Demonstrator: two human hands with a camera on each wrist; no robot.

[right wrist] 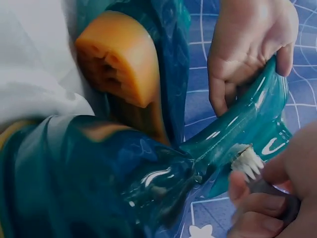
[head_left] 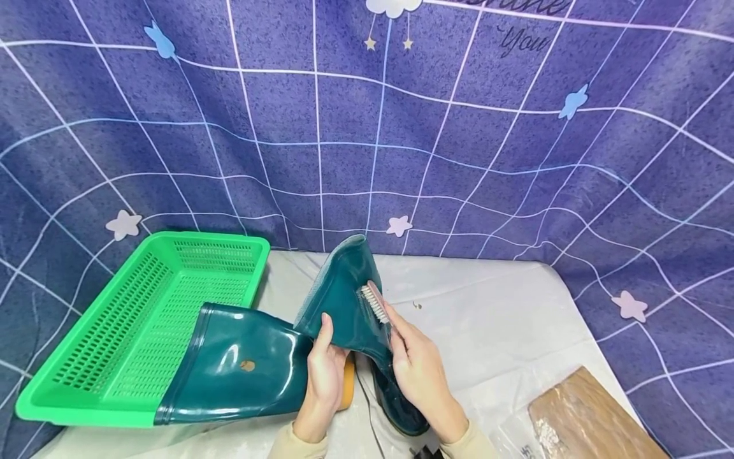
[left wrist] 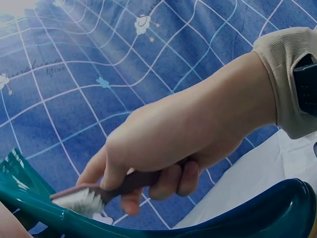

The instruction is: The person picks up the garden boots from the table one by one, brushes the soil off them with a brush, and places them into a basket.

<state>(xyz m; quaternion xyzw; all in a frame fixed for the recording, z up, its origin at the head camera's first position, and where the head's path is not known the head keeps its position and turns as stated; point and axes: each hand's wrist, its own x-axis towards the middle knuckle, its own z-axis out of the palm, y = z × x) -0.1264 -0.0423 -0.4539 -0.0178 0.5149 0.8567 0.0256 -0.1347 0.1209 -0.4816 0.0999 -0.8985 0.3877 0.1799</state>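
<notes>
Two glossy teal rubber boots are in the head view. My left hand (head_left: pixel 325 376) holds the upper shaft of one boot (head_left: pixel 344 306), thumb on top and fingers underneath; its dark foot part lies below, between my hands. My right hand (head_left: pixel 418 366) grips a brush (head_left: pixel 374 302) with white bristles and a pinkish back. In the right wrist view the bristles (right wrist: pixel 247 161) touch the teal shaft. The second boot (head_left: pixel 252 376) lies on its side with its opening over the basket's edge, a brown spot on its shaft. An orange sole (right wrist: pixel 121 62) shows in the right wrist view.
A green perforated plastic basket (head_left: pixel 209 237) stands at the left. On the white-covered table (head_left: pixel 482 306) lie a brown slab in clear plastic (head_left: pixel 590 417) at the right and a small brown speck (head_left: pixel 417 305). A blue curtain (head_left: pixel 367 159) with lines and stars hangs behind.
</notes>
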